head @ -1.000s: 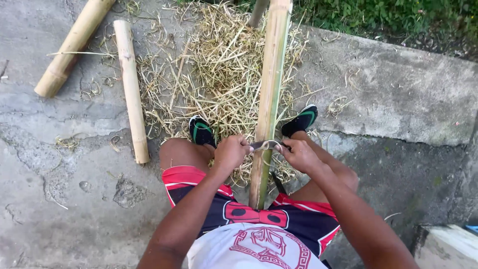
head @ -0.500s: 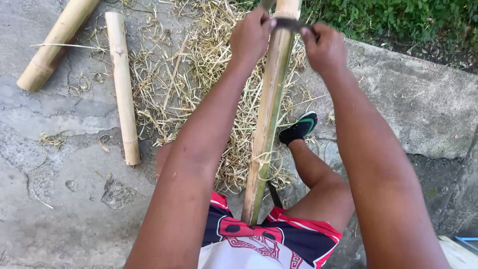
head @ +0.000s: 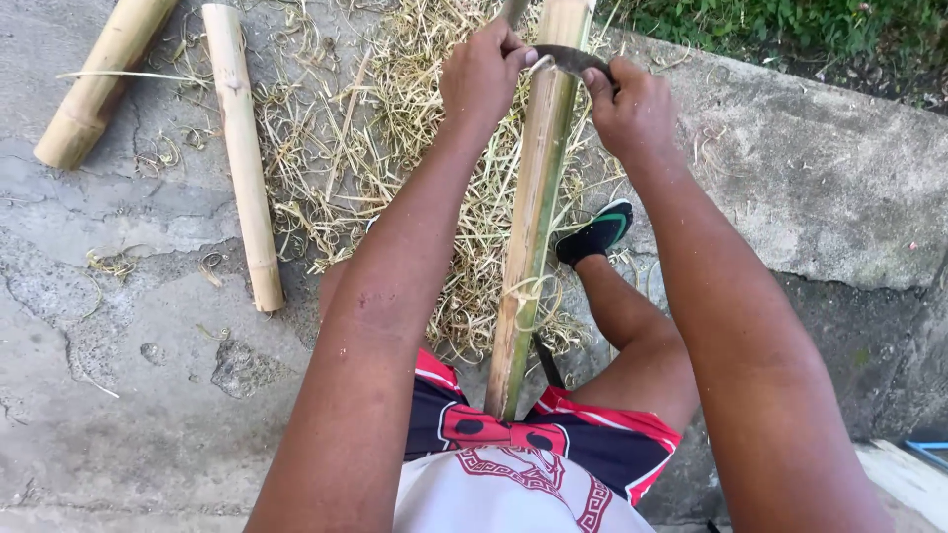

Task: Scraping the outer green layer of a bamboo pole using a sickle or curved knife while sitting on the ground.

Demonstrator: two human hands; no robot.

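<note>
Cracked concrete ground (head: 128, 395): both hands, left hand (head: 484, 74) and right hand (head: 632, 109), grip a curved blade (head: 573, 61) across a half-scraped bamboo pole (head: 533, 227); shavings (head: 395, 148) pile beside the pole.

Two cut bamboo lengths lie to my left on the cracked concrete ground (head: 128, 395): a slim pale pole (head: 240, 148) and a thicker one (head: 104, 79) angled beside it. Straw-coloured shavings (head: 395, 128) are heaped ahead. Grass (head: 790, 25) borders the far edge.
</note>
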